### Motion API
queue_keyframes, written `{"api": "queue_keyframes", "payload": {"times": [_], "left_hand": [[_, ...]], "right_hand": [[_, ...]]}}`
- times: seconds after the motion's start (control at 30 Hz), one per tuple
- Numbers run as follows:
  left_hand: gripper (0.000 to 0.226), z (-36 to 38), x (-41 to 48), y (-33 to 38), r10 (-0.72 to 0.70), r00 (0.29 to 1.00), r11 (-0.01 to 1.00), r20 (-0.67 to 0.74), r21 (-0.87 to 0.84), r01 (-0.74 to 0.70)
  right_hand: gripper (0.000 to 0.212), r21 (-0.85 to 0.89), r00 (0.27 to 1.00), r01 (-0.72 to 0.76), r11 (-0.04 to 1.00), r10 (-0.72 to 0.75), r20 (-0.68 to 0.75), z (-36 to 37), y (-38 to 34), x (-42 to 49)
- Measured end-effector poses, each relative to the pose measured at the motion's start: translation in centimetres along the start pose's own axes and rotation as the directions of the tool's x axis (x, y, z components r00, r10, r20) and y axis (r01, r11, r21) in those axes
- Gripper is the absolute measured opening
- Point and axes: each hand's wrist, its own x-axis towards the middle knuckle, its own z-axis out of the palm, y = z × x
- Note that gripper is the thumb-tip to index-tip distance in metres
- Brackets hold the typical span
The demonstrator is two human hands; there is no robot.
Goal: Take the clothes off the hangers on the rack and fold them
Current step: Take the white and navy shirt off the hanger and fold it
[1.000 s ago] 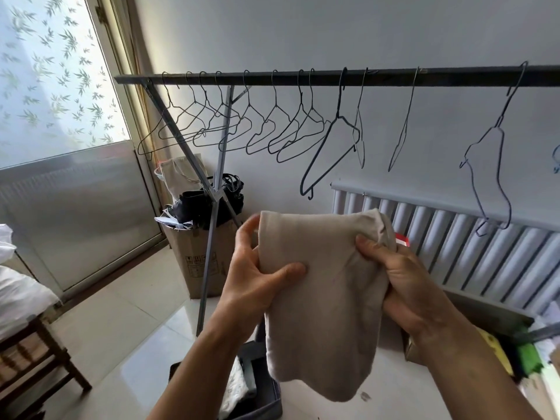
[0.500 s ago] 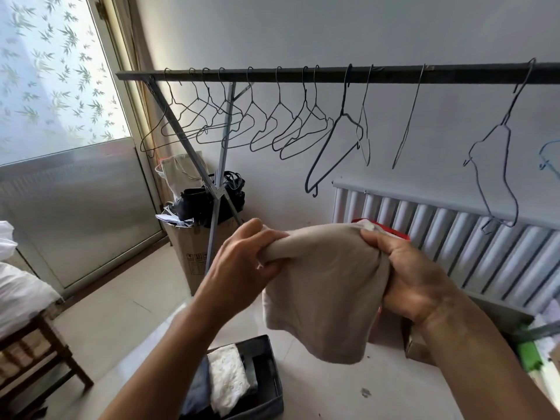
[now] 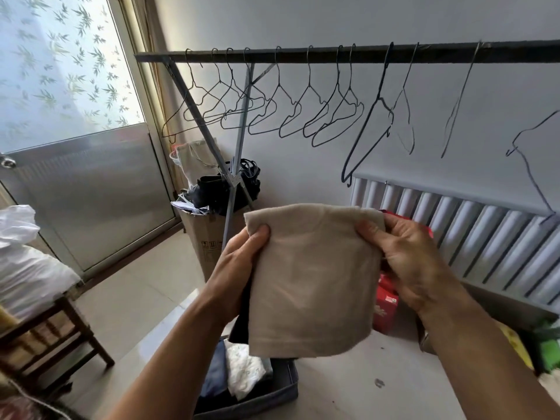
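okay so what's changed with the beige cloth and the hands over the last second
The beige cloth was folded up in half: it hung long, and now it's a shorter, squarer piece. The left hand regripped from its side edge to the top left corner; the right hand kept the top right. The hangers stayed bare.

One rack bar (image 3: 333, 54) across the upper frame carries about twelve bare wire hangers (image 3: 291, 116); one folded beige cloth (image 3: 312, 283) at centre, two hands, one grey bin (image 3: 272, 395) at the lower middle, one radiator (image 3: 469, 231) at right
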Motion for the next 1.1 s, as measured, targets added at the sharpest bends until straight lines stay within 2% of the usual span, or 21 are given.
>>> {"api": "queue_keyframes", "payload": {"times": [0.1, 0.17, 0.27, 0.33, 0.43, 0.47, 0.57, 0.6, 0.67, 0.73, 0.8, 0.83, 0.9, 0.97, 1.03, 1.1], "left_hand": [[0.022, -1.8, -0.1, -0.8, -0.100, 0.994, 0.990, -0.036, -0.108, 0.095], [0.021, -3.0, 0.1, -1.2, -0.141, 0.989, 0.977, -0.052, -0.168, 0.131], [0.021, -4.5, 0.4, -1.6, -0.177, 0.982, 0.965, -0.063, -0.208, 0.160], [0.023, -6.0, 0.7, -1.9, -0.216, 0.973, 0.953, -0.080, -0.233, 0.192], [0.025, -8.0, 1.1, -2.1, -0.269, 0.959, 0.938, -0.090, -0.249, 0.240], [0.026, -8.7, 1.3, -2.3, -0.282, 0.955, 0.936, -0.094, -0.247, 0.252], [0.028, -10.8, 1.8, -2.9, -0.321, 0.938, 0.930, -0.133, -0.230, 0.286], [0.028, -11.5, 2.0, -3.3, -0.322, 0.931, 0.936, -0.170, -0.204, 0.287], [0.030, -12.7, 2.3, -3.9, -0.330, 0.919, 0.939, -0.218, -0.179, 0.294], [0.039, -13.9, 2.8, -4.5, -0.382, 0.895, 0.917, -0.231, -0.219, 0.335], [0.048, -15.1, 3.2, -4.9, -0.450, 0.867, 0.880, -0.212, -0.269, 0.391], [0.050, -15.5, 3.2, -5.1, -0.479, 0.857, 0.868, -0.190, -0.246, 0.431], [0.051, -16.5, 3.8, -6.3, -0.484, 0.851, 0.875, -0.202, -0.084, 0.478], [0.041, -17.2, 4.7, -7.8, -0.425, 0.864, 0.892, -0.269, 0.038, 0.450], [0.031, -17.7, 6.1, -9.5, -0.335, 0.862, 0.905, -0.381, 0.123, 0.406], [0.035, -17.9, 7.6, -11.1, -0.265, 0.863, 0.911, -0.431, 0.181, 0.370]], "right_hand": [[0.013, -0.187, 0.980, 0.113, 0.976, -0.140, -0.141, 1.8, 1.9, 0.7], [0.022, -0.246, 0.968, 0.124, 0.961, -0.172, -0.183, 3.1, 3.4, 1.1], [0.032, -0.235, 0.973, 0.105, 0.966, -0.149, -0.179, 4.9, 4.9, 1.4], [0.045, -0.098, 0.992, -0.012, 0.995, 0.000, -0.125, 5.9, 5.9, 1.7], [0.042, 0.179, 0.954, -0.301, 0.937, 0.293, 0.069, 6.7, 7.8, 1.4], [0.049, 0.221, 0.926, -0.372, 0.901, 0.345, 0.152, 6.7, 8.9, 1.2], [0.093, 0.261, 0.852, -0.497, 0.828, 0.409, 0.326, 7.0, 12.1, 1.3], [0.096, 0.242, 0.833, -0.520, 0.819, 0.423, 0.357, 7.2, 12.8, 1.5], [0.087, 0.097, 0.818, -0.513, 0.853, 0.451, 0.358, 8.2, 13.5, 2.1], [0.057, -0.020, 0.854, -0.469, 0.883, 0.459, 0.244, 9.4, 14.3, 3.2], [0.033, -0.028, 0.881, -0.454, 0.891, 0.453, 0.138, 10.6, 15.6, 4.7], [0.031, 0.000, 0.888, -0.451, 0.892, 0.449, 0.104, 11.0, 16.1, 5.1], [0.035, 0.056, 0.890, -0.454, 0.889, 0.448, 0.088, 11.8, 17.4, 6.3], [0.038, 0.095, 0.878, -0.473, 0.876, 0.459, 0.136, 12.6, 18.4, 7.8], [0.040, 0.057, 0.863, -0.492, 0.868, 0.479, 0.159, 13.3, 19.4, 9.7], [0.036, -0.047, 0.878, -0.465, 0.884, 0.467, 0.100, 14.1, 20.7, 11.4]]}}
